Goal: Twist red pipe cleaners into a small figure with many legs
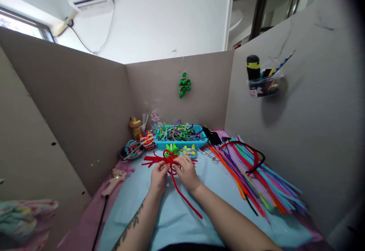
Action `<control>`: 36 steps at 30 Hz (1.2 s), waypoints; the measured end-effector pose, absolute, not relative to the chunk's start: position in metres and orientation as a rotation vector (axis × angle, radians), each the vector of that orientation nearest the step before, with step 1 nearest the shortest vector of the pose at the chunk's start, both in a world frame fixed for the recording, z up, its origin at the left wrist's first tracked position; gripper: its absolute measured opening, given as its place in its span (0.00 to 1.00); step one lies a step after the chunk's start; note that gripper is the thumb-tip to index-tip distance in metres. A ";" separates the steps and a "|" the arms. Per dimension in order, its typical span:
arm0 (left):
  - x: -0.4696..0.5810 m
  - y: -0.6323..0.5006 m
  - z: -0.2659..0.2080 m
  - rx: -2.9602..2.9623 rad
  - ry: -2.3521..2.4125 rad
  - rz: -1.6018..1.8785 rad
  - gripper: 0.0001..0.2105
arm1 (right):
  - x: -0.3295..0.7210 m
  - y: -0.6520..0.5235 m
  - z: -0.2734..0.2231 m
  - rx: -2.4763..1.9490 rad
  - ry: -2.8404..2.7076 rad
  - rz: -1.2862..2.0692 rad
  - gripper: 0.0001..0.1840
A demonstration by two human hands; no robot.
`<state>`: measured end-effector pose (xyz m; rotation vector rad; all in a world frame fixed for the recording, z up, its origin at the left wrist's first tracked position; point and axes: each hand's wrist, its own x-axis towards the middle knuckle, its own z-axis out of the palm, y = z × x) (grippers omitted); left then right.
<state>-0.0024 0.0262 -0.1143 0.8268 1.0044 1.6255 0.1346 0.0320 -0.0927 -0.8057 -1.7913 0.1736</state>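
Both hands meet over a bundle of red pipe cleaners (152, 160) in the middle of the table. My left hand (160, 173) pinches the bundle from the left, its fingertips close to those of the other hand. On the other side my right hand (186, 170) is closed on the red strands, partly covering them. One long red pipe cleaner (185, 198) trails down toward me across the blue cloth. Just behind the hands sit a green pipe-cleaner figure (172, 150) and a yellow and blue one (189, 151).
A blue tray (181, 144) of tangled pipe cleaners stands at the back. Loose colored pipe cleaners (256, 179) lie at right, near scissors (210, 157). At left are a dark bowl (123, 154) and a pink corded tool (114, 182). Grey panels enclose the table.
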 end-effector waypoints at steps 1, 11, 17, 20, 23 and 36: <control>-0.002 0.025 -0.114 0.849 1.013 1.605 0.19 | 0.134 0.034 -0.094 -0.816 -1.785 0.175 0.08; 0.001 0.021 -0.107 0.922 1.069 1.593 0.19 | 0.132 0.044 -0.110 -0.879 -1.704 0.374 0.07; 0.004 0.018 -0.103 0.918 1.098 1.643 0.19 | 0.131 0.049 -0.109 -0.886 -1.674 0.264 0.06; 0.003 0.018 -0.103 0.924 1.102 1.631 0.19 | 0.131 0.049 -0.108 -0.850 -1.690 0.301 0.06; 0.001 0.020 -0.106 0.904 1.095 1.629 0.19 | 0.131 0.045 -0.104 -0.825 -1.711 0.328 0.07; 0.002 0.020 -0.106 0.951 1.122 1.617 0.17 | 0.129 0.035 -0.099 -0.914 -1.555 0.437 0.05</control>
